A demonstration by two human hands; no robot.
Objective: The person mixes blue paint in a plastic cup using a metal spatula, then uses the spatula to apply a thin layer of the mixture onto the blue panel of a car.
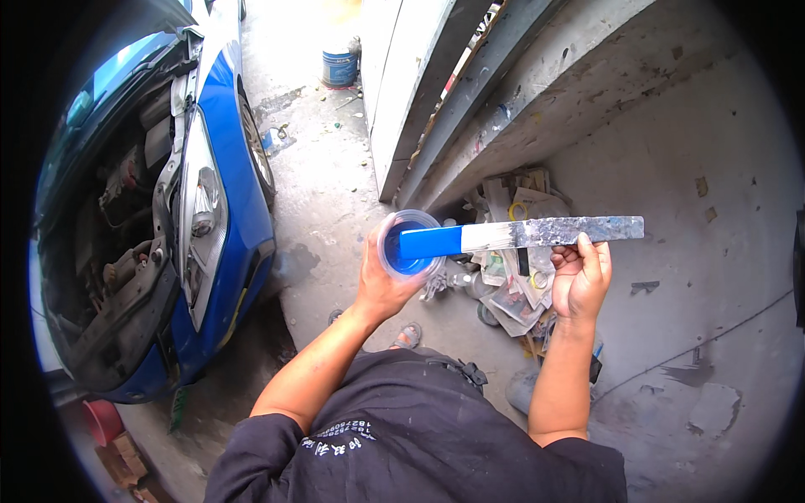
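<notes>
My left hand (381, 277) is wrapped round a clear plastic cup (412, 216) with blue paint (408, 262) inside. A long flat stirring stick (553, 232) lies level across the view, its left end over the mouth of the cup. That end is coated in wet, glossy blue; the middle is whitish and the right part is crusted with dried grey paint. My right hand (581, 281) grips the stick near its right end, thumb and fingers pinched on it, the other fingers curled below. Whether the blue end touches the cup's rim, I cannot tell.
At the left stands a blue car (239, 243) with its engine bay open. A blue paint bucket (340, 69) is on the floor ahead. Piled papers, tape rolls and containers (511, 310) lie against the grey wall (713, 210) at right. A red basin (102, 422) sits lower left.
</notes>
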